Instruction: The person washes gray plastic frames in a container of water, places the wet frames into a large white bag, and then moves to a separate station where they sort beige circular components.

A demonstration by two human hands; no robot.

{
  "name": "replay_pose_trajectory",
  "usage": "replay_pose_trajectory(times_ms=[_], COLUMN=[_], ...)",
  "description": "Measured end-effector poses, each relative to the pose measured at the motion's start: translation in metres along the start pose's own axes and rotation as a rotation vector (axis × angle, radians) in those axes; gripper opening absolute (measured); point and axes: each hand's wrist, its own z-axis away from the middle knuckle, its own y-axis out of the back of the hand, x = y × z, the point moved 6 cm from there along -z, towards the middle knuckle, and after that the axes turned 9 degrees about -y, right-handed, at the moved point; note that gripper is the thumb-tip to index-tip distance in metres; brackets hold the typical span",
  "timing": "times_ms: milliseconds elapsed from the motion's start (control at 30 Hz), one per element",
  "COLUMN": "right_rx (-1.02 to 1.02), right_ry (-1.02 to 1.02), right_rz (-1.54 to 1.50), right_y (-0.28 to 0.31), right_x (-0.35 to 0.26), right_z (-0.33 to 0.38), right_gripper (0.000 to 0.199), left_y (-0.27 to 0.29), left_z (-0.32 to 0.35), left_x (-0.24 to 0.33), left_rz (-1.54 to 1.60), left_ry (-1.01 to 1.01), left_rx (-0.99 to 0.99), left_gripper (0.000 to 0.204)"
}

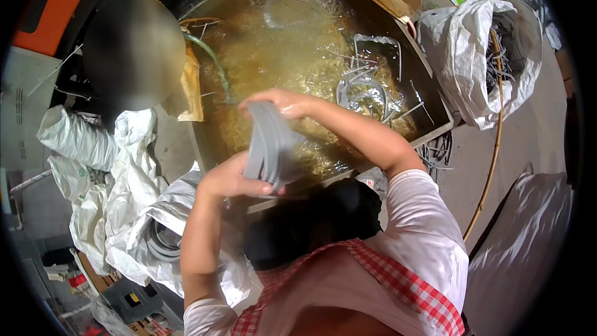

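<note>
A stack of grey curved plastic pieces [268, 140] is held upright between my two hands, over the near left part of a water-filled tub [445, 129]. My left hand [229, 177] grips its lower end, thumb across the front. At the upper end, my right hand [283, 103] is closed round it, its fingers partly hidden behind the stack. Motion smears the stack's right edge. To the right, more grey curved and bent pieces [362, 94] lie in the cloudy, yellowish water. A green hose [214, 56] runs into the water at the left.
A white sack [444, 40] of thin grey scraps stands right of the tub, with a long stick [495, 130] leaning across it. Left of me, a white sack [127, 236] holds grey rings [158, 246]. Other white sacks [78, 134] crowd the floor beyond it.
</note>
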Motion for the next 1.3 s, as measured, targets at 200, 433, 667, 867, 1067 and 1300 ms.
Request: replay_pose_trajectory(times_ms=[200,433,667,867,1067,1300], right_rx=[0.272,0.759,0.079,-0.17,0.124,0.947], right_ry=[0.101,-0.18,-0.261,-0.062,-0.452,-0.208], right_rz=[-0.267,-0.728,-0.86,-1.164,0.132,0.877], right_y=[0.017,0.028,0.001,-0.046,-0.046,0.119], right_x=[0.013,0.044,0.006,-0.008,0.022,-0.061], right_z=[-0.011,-0.015,0.003,0.032,0.041,0.192], right_gripper=[0.022,0.022,0.053,0.062,0.034,0.023], left_y=[0.065,0.102,0.109,0.117,0.122,0.076], left_z=[0.029,0.036,0.042,0.035,0.059,0.133], left_x=[0.027,-0.007,-0.026,-0.034,-0.036,-0.015], left_rz=[-0.454,-0.556,0.388,0.775,0.668,0.216], left_ry=[-0.528,-0.679,-0.694,-0.943,-0.887,-0.748], left_rx=[0.728,1.072,0.971,0.975,1.14,1.437], left_gripper=[0.063,0.067,0.019,0.012,0.016,0.035])
